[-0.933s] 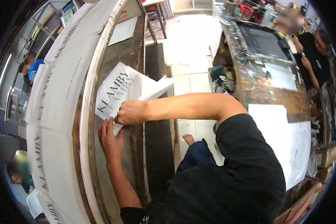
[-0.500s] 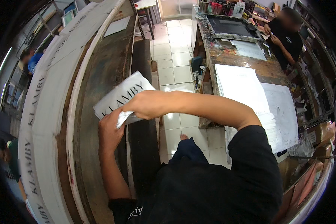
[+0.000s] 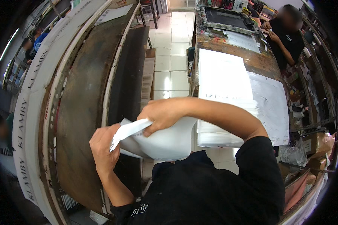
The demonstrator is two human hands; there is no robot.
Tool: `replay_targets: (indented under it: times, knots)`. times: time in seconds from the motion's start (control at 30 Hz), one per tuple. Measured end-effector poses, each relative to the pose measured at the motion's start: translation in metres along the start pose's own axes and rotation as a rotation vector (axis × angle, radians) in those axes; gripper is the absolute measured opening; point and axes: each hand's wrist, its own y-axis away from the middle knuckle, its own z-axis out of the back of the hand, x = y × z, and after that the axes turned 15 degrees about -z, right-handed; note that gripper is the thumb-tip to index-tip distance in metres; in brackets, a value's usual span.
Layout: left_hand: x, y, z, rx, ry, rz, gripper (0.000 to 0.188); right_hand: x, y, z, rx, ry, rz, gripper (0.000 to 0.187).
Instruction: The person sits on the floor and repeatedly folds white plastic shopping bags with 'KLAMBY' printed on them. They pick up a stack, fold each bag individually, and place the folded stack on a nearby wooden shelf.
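Note:
A small bundle of white sheets [image 3: 169, 138] is held between my hands, bent so that its main part curves down in front of my body. My left hand [image 3: 104, 148] is closed around the lower left end, where several sheet edges show. Fingers curled, my right hand [image 3: 163, 115] grips the upper edge near a folded-over strip, with my right forearm reaching across from the right. Part of the bundle's far side is hidden by my right hand. To the right, a thick stack of white sheets [image 3: 223, 75] lies on a stained wooden table.
Left of me runs a long rack with dark shelves [image 3: 86, 93] and a white banner with black lettering [image 3: 22, 123]. A black-framed screen [image 3: 229, 18] lies on the table [image 3: 264, 60]. Across it, a person [image 3: 287, 41] in black handles something small. Cartons [image 3: 317, 144] stand at right.
My hands and the sheets have come away from the left shelf, closer to my body. The bundle's printed face has turned out of sight, and my view has shifted toward the paper stack.

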Motion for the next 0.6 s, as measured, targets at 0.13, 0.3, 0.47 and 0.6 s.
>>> replay_targets:
  times: [0.13,0.3,0.47,0.6]
  knots:
    - [-0.057,0.050,-0.015,-0.020,0.002,0.141,0.022,-0.004,0.030,-0.054,-0.068,0.045,0.027,0.027]
    - [-0.113,0.137,-0.015,-0.306,-0.046,0.486,0.049,0.019,0.036,-0.103,-0.271,0.499,0.180,0.017]
    - [-0.172,0.250,-0.037,-1.025,-0.048,0.700,0.087,0.080,0.050,-0.104,-0.343,0.671,0.308,0.026]
    - [-0.216,0.362,-0.118,-1.793,0.307,1.078,0.059,0.138,0.084,-0.081,-0.425,0.725,0.569,0.021]
